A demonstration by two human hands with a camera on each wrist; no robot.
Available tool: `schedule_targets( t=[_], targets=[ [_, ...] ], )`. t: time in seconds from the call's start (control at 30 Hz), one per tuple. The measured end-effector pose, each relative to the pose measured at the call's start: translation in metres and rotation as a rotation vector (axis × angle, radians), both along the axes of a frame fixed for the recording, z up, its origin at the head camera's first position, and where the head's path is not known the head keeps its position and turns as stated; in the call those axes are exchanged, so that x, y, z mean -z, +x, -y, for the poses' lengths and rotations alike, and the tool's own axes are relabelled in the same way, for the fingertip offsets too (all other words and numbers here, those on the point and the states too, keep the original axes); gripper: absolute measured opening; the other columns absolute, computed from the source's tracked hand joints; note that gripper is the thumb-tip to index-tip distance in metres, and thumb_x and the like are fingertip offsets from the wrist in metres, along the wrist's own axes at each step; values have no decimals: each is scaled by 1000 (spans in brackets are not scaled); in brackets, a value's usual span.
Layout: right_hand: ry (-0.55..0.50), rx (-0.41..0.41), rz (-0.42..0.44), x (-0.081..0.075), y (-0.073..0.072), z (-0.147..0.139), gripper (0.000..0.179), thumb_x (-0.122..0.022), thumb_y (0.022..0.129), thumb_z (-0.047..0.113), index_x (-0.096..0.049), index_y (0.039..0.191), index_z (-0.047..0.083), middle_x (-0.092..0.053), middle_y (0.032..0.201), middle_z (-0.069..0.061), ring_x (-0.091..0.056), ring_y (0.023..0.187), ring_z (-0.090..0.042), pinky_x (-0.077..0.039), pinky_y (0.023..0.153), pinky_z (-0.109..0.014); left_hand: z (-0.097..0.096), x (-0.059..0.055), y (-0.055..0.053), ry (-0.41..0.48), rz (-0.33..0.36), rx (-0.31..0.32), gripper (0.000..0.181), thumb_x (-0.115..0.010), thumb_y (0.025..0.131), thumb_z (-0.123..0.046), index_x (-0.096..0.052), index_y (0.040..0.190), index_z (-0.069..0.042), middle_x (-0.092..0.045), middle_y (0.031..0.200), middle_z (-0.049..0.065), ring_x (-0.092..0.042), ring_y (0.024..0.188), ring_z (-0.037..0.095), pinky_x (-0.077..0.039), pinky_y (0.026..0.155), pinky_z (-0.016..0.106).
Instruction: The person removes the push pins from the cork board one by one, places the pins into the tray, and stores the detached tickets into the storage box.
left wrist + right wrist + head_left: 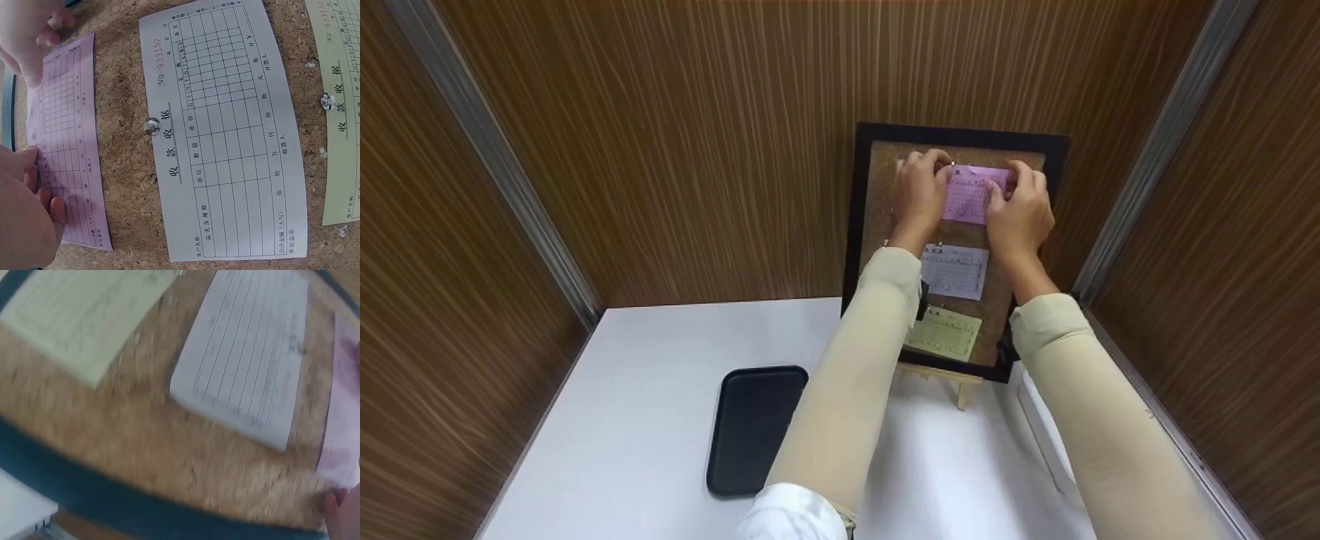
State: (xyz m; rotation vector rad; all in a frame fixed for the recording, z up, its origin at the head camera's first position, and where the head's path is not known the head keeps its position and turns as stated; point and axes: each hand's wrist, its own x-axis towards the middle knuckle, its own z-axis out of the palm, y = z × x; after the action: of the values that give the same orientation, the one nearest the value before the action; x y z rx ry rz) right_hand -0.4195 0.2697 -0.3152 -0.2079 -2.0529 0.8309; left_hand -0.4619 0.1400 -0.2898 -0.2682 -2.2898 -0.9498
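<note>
Wood-grained panels closed in a white surface, where a black tray lay to the left of a small wooden easel with a black-framed cork board leaning upright; two of the three slips on it looked finished, the white slip and the yellow-green slip each showing a clear pin at its upper edge, with no hand on them; the pink slip, uppermost on the board, seemed the one part unsettled, and whether its pin was fully in could not be told; the left hand had its fingers curled together at the slip's top edge, seemingly pinching that pin; the right hand pinched the slip's upper right part, thumb on the front; the pink paper looked thin and oblong, ruled with a dark grid and printed characters, its top edge faintly rippled.
</note>
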Motion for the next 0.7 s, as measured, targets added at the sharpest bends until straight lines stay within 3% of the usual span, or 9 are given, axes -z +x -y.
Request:
schedule_targets(
  t=[0.17, 0.43, 0.57, 0.7],
  targets=[
    [-192, -41, -58, -1, 3, 12, 36, -64, 99, 21, -60, 133, 10, -63, 122, -9, -61, 109, -23, -46, 94, -39, 1, 0, 0, 10, -12, 1, 13, -66, 98, -33, -75, 105, -27, -68, 104, -7, -59, 101, 12, -47, 85, 27],
    [-375, -104, -113, -2, 2, 15, 30, -61, 99, 12, -60, 128, 6, -63, 120, -10, -63, 107, -19, -48, 96, -26, 3, 1, -2, 15, -10, 14, 13, -67, 97, -31, -75, 105, -25, -69, 104, -6, -59, 103, 14, -46, 88, 27],
    [-355, -118, -85, -2, 1, 13, 28, -61, 100, 14, -62, 127, 6, -62, 122, -10, -62, 110, -18, -48, 97, -27, 3, 1, -2, 20, -7, 17, 12, -67, 97, -31, -75, 105, -25, -69, 105, -6, -59, 103, 14, -46, 87, 27],
    [-228, -59, -9, -2, 0, 8, 28, -63, 99, 20, -64, 126, 11, -58, 123, -7, -60, 108, -20, -46, 93, -40, 2, 0, -2, 11, -6, 9, 12, -68, 97, -32, -75, 104, -26, -69, 105, -6, -60, 102, 14, -47, 86, 27]
  ],
)
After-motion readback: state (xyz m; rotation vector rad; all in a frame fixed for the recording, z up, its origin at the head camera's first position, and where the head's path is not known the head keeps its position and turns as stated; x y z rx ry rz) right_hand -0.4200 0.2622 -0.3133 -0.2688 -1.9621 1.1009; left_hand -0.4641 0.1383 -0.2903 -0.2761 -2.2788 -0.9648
